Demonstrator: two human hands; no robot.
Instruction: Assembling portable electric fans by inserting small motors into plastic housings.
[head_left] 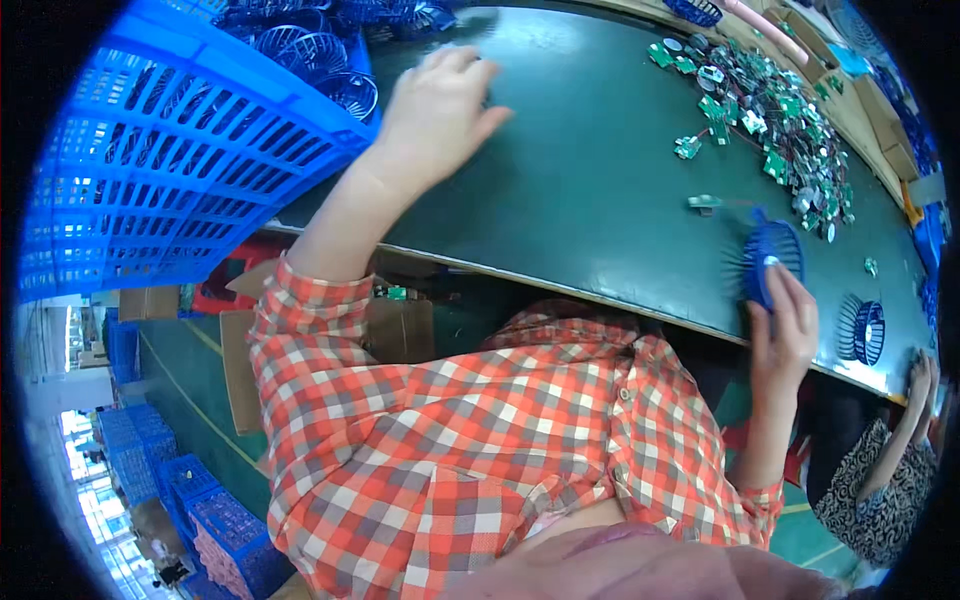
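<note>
My right hand (785,335) grips a blue slatted plastic cage (772,255) near the table's front edge, fingers over its side and rim. Just left of the cage lies a small green circuit board (705,203); a thin reddish wire runs from it toward the cage. My left hand (440,115) reaches over the far left of the table, beside a blue crate. Its thumb stands apart from the fingers, and I see nothing held in it, though the underside of the hand is hidden.
The blue crate (240,95) at left holds several round slatted cages (310,55). A heap of green circuit boards (770,120) covers the table's (560,170) far right. Another blue cage (868,333) stands right of my hand, near another person's hands (920,380).
</note>
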